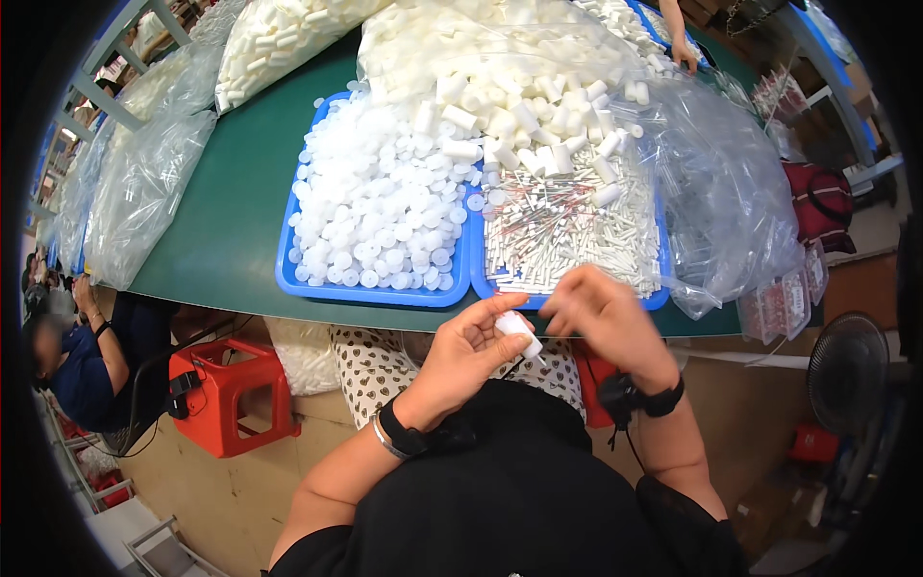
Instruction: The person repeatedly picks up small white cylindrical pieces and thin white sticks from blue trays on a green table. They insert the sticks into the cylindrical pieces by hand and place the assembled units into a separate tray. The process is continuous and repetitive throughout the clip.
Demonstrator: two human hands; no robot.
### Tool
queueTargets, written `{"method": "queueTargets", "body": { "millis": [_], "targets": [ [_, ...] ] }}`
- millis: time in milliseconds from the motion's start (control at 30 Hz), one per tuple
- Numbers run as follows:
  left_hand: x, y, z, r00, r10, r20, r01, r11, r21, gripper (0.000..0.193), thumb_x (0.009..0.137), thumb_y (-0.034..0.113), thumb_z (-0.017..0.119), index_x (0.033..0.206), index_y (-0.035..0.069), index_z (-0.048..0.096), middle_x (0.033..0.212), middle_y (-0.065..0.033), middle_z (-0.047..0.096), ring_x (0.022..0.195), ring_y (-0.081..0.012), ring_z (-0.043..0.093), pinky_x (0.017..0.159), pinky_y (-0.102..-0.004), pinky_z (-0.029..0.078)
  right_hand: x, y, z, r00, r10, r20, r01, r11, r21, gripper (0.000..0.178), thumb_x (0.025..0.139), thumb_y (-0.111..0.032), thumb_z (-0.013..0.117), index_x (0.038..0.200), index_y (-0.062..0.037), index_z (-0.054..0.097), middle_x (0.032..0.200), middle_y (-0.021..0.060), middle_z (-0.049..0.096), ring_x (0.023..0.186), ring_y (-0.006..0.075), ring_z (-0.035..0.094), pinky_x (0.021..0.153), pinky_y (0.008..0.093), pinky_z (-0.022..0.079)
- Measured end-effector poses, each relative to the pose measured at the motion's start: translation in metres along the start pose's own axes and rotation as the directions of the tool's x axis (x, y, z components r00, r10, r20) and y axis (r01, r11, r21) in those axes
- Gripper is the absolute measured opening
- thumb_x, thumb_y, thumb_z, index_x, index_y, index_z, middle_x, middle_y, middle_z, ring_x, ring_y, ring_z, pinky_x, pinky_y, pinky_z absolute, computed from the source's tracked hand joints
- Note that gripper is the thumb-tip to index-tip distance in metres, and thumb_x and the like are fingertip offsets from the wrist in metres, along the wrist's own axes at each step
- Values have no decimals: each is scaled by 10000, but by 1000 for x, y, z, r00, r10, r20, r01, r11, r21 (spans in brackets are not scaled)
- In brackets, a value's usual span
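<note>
Just past the table's front edge, my left hand (pixel 460 354) is closed around a short white cylinder (pixel 519 334), held tilted, with a thin tip sticking out at its lower end. To the right of it my right hand (pixel 606 317) hovers at the front edge of a blue tray (pixel 658 296). Motion smears its fingers, so I cannot make out whether anything is in them. That tray carries many thin white sticks (pixel 538 252), some with reddish parts. On its left, a second blue tray (pixel 373 295) is heaped with translucent white discs (pixel 385 207).
Clear plastic bags of off-white cylinders (pixel 500 106) spill over the trays' far side. A crumpled bag (pixel 731 192) lies right on the green table (pixel 216 221). Left stands a red stool (pixel 231 399) near a seated person; another person's hand (pixel 685 50) reaches in far right. A fan (pixel 846 370) stands right.
</note>
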State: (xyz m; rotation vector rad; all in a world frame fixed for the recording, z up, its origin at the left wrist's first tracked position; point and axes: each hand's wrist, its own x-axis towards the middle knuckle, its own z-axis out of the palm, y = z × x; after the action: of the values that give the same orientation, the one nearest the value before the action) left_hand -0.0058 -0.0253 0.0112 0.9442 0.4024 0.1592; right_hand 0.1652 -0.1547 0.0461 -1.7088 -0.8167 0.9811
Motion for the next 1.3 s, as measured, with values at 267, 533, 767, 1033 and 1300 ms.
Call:
{"method": "queueTargets", "body": {
  "millis": [267,533,767,1033,1300],
  "targets": [
    [1,-4,1,989,-91,120,115,970,-214,162,1004,171,554,1123,68,515,1091,-108,640,770,-83,585,730,-250,519,75,31,-105,803,-373,-465,-277,457,-845,296,918,-236,636,1015,32,558,775,255,655,741,434,655,633,479,512],
    [3,3,-16,993,-83,85,104,953,-284,283,1038,266,491,1114,5,570,1054,-99,629,778,-88,573,751,-255,509,69,24,-102,809,-354,-469,-137,663,-736,390,817,-186,700,1124,30,594,867,183,672,835,349,666,732,407,516],
    [4,7,-19,1000,-12,-16,6,931,-364,242,1020,200,531,1085,-27,581,950,-56,617,763,-72,569,741,-254,502,-2,-25,-1,942,-332,44,306,801,-514,237,850,-60,668,1060,4,577,879,143,637,752,281,634,687,369,506],
    [4,-4,-13,991,37,-132,-67,970,-233,195,1028,190,514,1125,22,535,954,-37,606,793,-62,559,752,-243,497,-7,-4,36,852,-513,102,466,657,-592,286,821,-53,705,1077,-2,588,885,139,622,761,307,624,656,389,499],
    [-1,-14,-2,906,380,-186,-338,915,220,160,1008,138,537,1130,35,517,1077,-38,542,874,-73,547,764,-205,460,-7,4,51,908,-417,-38,378,856,-353,306,837,-36,691,1115,9,571,933,160,613,774,304,644,670,384,517]
  ]
}}
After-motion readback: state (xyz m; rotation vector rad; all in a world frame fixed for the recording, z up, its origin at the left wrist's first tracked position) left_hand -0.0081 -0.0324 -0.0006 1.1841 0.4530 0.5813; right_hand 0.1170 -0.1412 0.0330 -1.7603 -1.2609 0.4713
